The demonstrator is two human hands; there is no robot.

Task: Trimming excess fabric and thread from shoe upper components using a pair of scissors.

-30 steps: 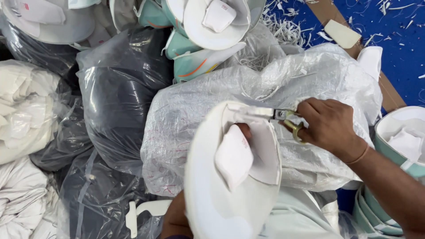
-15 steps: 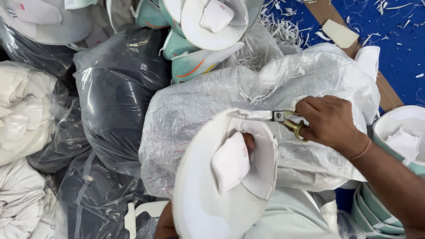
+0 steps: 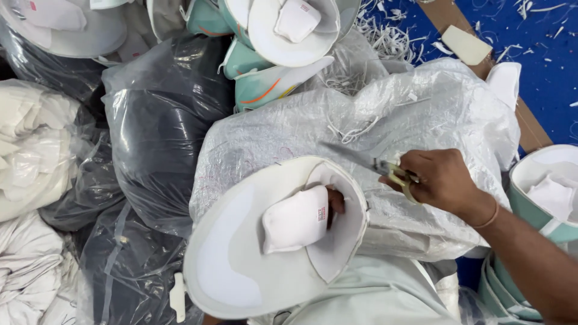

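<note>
A large translucent white woven sack [image 3: 361,126] fills the middle of the view, and against its near left side sits the white cap piece [image 3: 241,265], brim toward the near left, its crown opening facing up with a white padded label tab [image 3: 296,219] folded inside. The left hand [image 3: 335,201] is almost wholly hidden under the cap (only fingertips show at the right edge of the tab), so it grips the cap from inside, but how far it is curled I cannot tell. The right hand [image 3: 442,180] comes in from the near right, closed around the pale yellow handles of a pair of scissors [image 3: 367,162], whose grey blades point left and far, lying just above the cap's far rim over the sack. To the left stand 2 dark, shiny plastic bags [image 3: 159,132] packed full, and at the far-left edge clear bags of white fabric [image 3: 30,144]. At the far side, 1 stack of white-and-teal caps [image 3: 283,42] leans against the sack; a second stack [image 3: 542,198] rises at the right edge. The floor [image 3: 542,66] is a blue mat strewn with white thread trimmings [image 3: 385,33], crossed by 1 brown cardboard strip [image 3: 481,54] with a pale offcut on it.
</note>
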